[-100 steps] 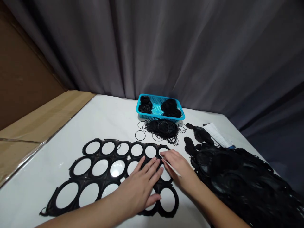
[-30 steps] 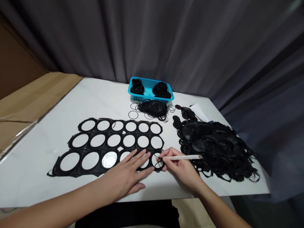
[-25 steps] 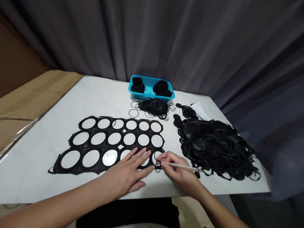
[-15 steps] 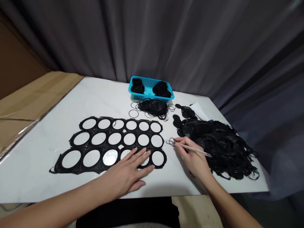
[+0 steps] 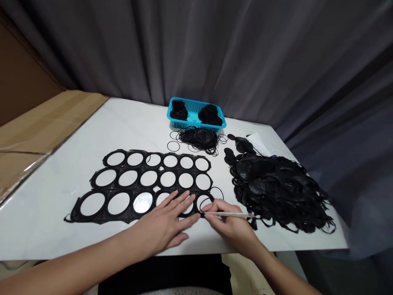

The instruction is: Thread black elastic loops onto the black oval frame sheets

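Note:
A black rubber-like sheet (image 5: 119, 185) with rows of round holes lies flat on the white table. My left hand (image 5: 167, 219) rests palm down on its front right part, fingers spread, covering some of the holes. My right hand (image 5: 229, 221) is closed around a thin pale stick-like tool (image 5: 230, 214), its dark tip over the rim of the front right hole. A thin black ring (image 5: 218, 188) shows just beyond my right fingers, and another curve crosses the same hole. Whether the fingers also pinch a ring I cannot tell.
Behind the sheet lies a heap of thin black rings (image 5: 199, 139), with a blue basket (image 5: 193, 119) holding two black bundles beyond it. A large pile of black scraps (image 5: 276, 188) covers the right side near a white paper (image 5: 259, 144). Cardboard (image 5: 49, 119) stands left.
My right hand has moved left and toward me with the stick-like tool, from beside the sheet to its front right hole. Black ring outlines now show there. My left hand has stayed put.

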Demonstrator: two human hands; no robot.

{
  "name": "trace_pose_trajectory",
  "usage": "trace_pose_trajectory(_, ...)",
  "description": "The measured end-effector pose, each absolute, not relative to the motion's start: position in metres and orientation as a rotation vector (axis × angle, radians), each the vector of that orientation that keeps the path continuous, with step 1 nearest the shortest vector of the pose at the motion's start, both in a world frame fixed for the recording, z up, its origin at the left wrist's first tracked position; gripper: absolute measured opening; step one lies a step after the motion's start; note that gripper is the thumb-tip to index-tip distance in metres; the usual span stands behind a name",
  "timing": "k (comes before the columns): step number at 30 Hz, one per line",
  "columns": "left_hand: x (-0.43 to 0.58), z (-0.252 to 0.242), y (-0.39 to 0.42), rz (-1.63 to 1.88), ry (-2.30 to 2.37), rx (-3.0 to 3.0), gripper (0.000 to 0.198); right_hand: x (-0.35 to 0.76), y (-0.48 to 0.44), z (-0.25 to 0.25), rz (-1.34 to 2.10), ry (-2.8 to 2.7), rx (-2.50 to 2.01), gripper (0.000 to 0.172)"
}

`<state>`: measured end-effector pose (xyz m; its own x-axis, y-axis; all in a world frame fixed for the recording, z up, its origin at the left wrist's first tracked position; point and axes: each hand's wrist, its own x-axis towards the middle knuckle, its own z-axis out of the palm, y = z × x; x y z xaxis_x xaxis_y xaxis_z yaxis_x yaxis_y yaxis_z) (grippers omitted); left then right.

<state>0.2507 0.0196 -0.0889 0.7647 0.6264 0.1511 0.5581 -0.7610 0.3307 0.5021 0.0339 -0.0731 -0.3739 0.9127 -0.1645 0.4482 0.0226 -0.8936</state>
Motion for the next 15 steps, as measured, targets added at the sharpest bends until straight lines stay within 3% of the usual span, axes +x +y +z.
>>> trace_pose_trajectory(15, 0.251, -0.090, 0.019, 0.341, 0.927, 2.704, 0.060, 0.496, 0.026, -0.073, 1.012, -2.093, -1.328, 0.017)
